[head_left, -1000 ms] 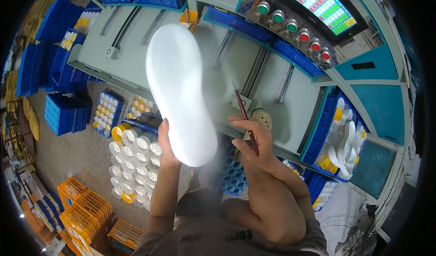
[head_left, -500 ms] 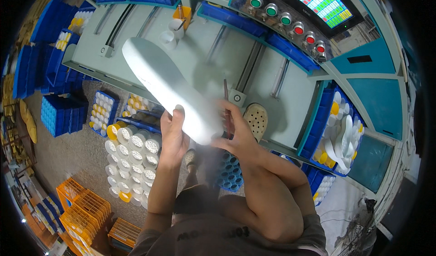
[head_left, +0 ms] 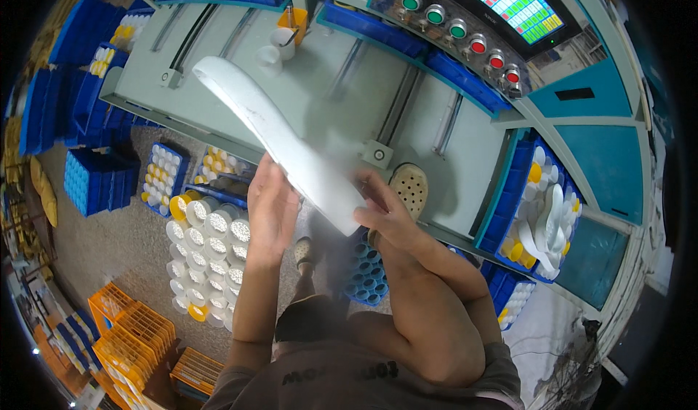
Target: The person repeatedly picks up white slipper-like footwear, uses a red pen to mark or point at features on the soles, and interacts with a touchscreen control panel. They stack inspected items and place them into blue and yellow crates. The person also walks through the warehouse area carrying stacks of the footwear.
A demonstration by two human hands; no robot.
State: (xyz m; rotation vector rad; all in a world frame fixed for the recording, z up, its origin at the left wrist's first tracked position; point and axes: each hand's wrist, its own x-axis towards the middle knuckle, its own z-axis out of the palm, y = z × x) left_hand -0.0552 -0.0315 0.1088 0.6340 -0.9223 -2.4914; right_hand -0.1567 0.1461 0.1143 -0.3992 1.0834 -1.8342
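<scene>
A white foam shoe sole point(head_left: 280, 137) hangs slanted in front of me, its narrow edge turned up and its far end reaching to the upper left over the bench. My left hand point(head_left: 274, 205) supports it along the lower left side, fingers running up to its edge. At the near end my right hand point(head_left: 383, 205) grips it, thumb on its corner. Blur covers part of the right fingers and the sole beside them. The thin dark red stick seen earlier cannot be made out now.
A pale green bench point(head_left: 320, 112) with metal rails holds white cups point(head_left: 282, 44). My clog point(head_left: 408, 190) rests against its near edge. Pellet-filled cups point(head_left: 207, 246) stand lower left. At right, a blue crate point(head_left: 507, 213) holds white soles. Buttons point(head_left: 457, 29) and a screen are at upper right.
The sole has rolled from its broad face toward its edge. My left hand has shifted slightly left, its thumb off the sole's face. The red stick by my right hand no longer shows.
</scene>
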